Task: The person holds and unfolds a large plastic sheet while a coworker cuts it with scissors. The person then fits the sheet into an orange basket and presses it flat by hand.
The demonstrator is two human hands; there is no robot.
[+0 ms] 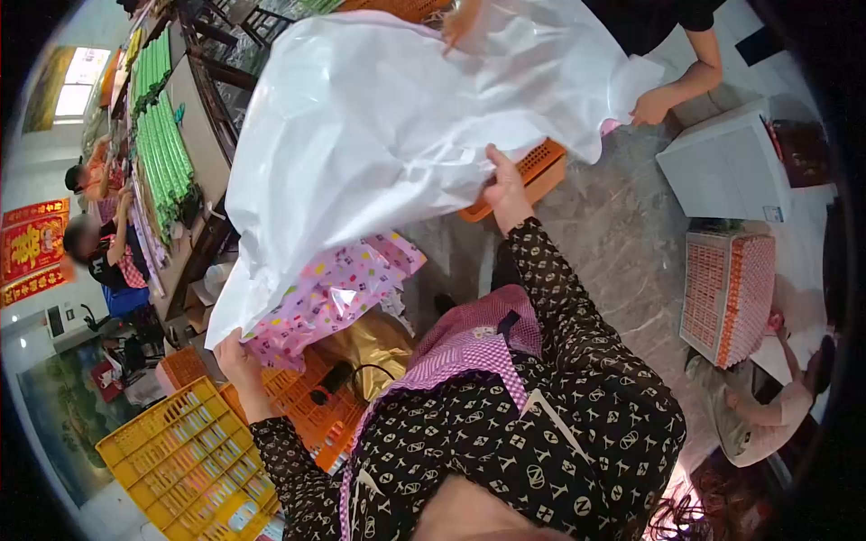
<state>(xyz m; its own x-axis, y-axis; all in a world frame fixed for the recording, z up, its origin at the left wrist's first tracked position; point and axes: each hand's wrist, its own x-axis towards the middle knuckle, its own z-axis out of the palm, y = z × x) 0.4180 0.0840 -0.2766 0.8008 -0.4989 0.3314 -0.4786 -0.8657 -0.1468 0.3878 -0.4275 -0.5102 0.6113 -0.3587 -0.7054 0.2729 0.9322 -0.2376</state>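
A large glossy white plastic sheet (361, 135) is stretched out in front of me, creased and sagging in places. My left hand (238, 362) pinches its near left corner. My right hand (508, 187) grips the sheet's near edge further right, thumb on top. Across from me, a person in a black top holds the far side, one hand (651, 106) at the right corner and the other at the upper edge. Under the sheet, beside my left hand, shows pink patterned film (338, 293). An orange plastic basket (541, 171) is partly hidden below the sheet near my right hand.
At left, a long table (194, 99) carries green wrapped bundles (162, 117), with people beside it. A yellow crate (185, 451) and an orange crate (311, 410) stand near my left side. At right are a white box (717, 162), stacked baskets (726, 293) and a seated person.
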